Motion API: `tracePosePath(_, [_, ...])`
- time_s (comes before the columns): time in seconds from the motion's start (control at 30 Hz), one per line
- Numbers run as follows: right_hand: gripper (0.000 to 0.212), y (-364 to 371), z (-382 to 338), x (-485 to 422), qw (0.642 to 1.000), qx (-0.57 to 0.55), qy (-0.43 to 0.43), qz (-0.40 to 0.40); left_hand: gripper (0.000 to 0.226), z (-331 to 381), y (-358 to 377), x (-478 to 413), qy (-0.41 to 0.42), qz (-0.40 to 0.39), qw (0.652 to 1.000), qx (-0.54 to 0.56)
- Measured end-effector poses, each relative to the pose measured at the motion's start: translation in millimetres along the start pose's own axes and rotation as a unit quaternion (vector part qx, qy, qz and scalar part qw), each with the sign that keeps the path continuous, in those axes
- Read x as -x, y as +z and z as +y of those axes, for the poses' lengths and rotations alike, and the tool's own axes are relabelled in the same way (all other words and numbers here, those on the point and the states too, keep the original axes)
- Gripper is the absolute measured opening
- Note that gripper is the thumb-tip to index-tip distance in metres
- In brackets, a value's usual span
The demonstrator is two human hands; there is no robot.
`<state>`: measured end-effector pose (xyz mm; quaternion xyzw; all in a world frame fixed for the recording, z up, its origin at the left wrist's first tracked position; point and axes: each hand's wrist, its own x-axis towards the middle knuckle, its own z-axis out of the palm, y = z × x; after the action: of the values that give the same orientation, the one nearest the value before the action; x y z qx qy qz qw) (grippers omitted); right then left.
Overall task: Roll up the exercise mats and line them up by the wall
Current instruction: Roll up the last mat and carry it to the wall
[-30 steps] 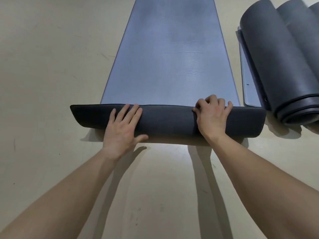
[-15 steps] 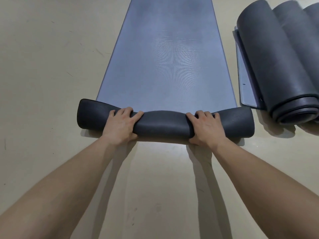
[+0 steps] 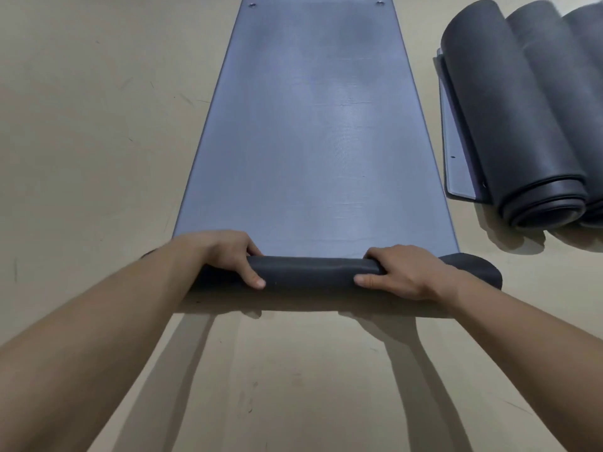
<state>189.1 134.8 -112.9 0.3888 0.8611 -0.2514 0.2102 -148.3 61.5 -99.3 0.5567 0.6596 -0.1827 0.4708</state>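
Observation:
A long grey-blue exercise mat (image 3: 313, 132) lies flat on the beige floor and stretches away from me. Its near end is curled into a tight dark roll (image 3: 313, 272). My left hand (image 3: 228, 256) grips the left part of that roll, fingers over the top and thumb on the near side. My right hand (image 3: 401, 272) grips the right part the same way. The roll's right end (image 3: 476, 269) sticks out past my right hand; my left forearm hides its left end.
Rolled dark mats (image 3: 515, 119) lie side by side at the right, their open ends facing me, with a flat grey flap (image 3: 456, 158) under the nearest one. Two small eyelets (image 3: 252, 4) mark the flat mat's far end. Bare beige floor (image 3: 98, 125) lies on the left.
The loose fold under my flat hands has become a tight roll. Both hands have curled around it, and the roll has advanced along the mat.

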Motion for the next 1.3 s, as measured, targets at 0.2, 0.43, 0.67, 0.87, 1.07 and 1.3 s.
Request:
tracePosePath(0.2, [0.052, -23.2, 8.1, -26.8, 0.999, -0.046, 0.021, 0.001, 0.066, 5.5, 4.8, 11.5, -0.005, 0.218, 0.965, -0.144])
tracePosePath(0.43, [0.064, -28.3, -2.7, -39.9, 0.978, 0.137, 0.092, 0.129, 0.067, 23.8, 84.6, 5.5, 0.080, 0.458, 0.853, -0.238])
tracePosePath(0.67, [0.077, 32.9, -18.9, -30.5, 0.923, 0.133, 0.091, 0.349, 0.117, 18.5, 59.1, -23.7, 0.060, 0.377, 0.884, -0.270])
tracePosePath(0.87, [0.109, 27.3, -10.9, -39.4, 0.951, 0.177, 0.049, 0.248, 0.098, 19.7, 20.6, -38.8, 0.095, 0.331, 0.910, -0.231])
tracePosePath(1.07, [0.091, -20.0, -2.6, -63.2, 0.987, 0.051, 0.011, 0.154, 0.103, 18.7, 35.9, -43.7, 0.019, 0.406, 0.871, -0.275])
tracePosePath(1.3, [0.080, -57.2, -12.6, -56.2, 0.999, -0.017, 0.029, 0.009, 0.083, 27.7, -2.2, -25.1, 0.053, 0.281, 0.935, -0.208])
